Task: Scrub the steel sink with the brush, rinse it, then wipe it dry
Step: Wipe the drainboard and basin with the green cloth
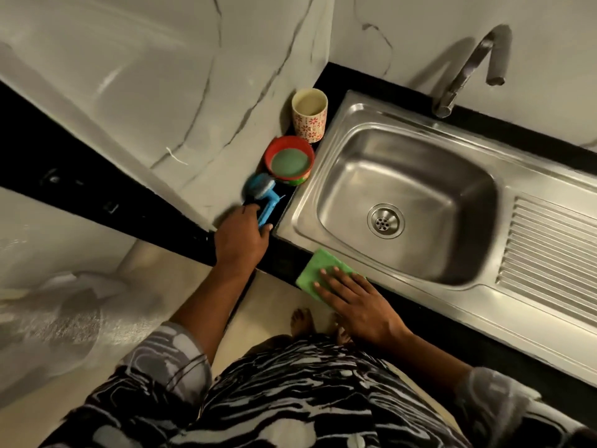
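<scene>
The steel sink (342, 253) fills the right half of the view, its basin bare around the round drain (385, 220). A blue scrub brush (263, 197) lies on the black counter left of the sink, and my left hand (240, 239) is closed around the end of its handle. My right hand (355, 305) rests flat, fingers spread, on a green cloth (318, 268) lying on the sink's front left rim. The bent tap (468, 66) stands at the back, with no water running.
A red tub of green paste (288, 161) and a flowered cup (309, 116) stand in the corner behind the brush. The ribbed drainboard (549, 253) lies right of the basin. Marble walls close the left and back. The black counter edge (274, 260) runs in front of me.
</scene>
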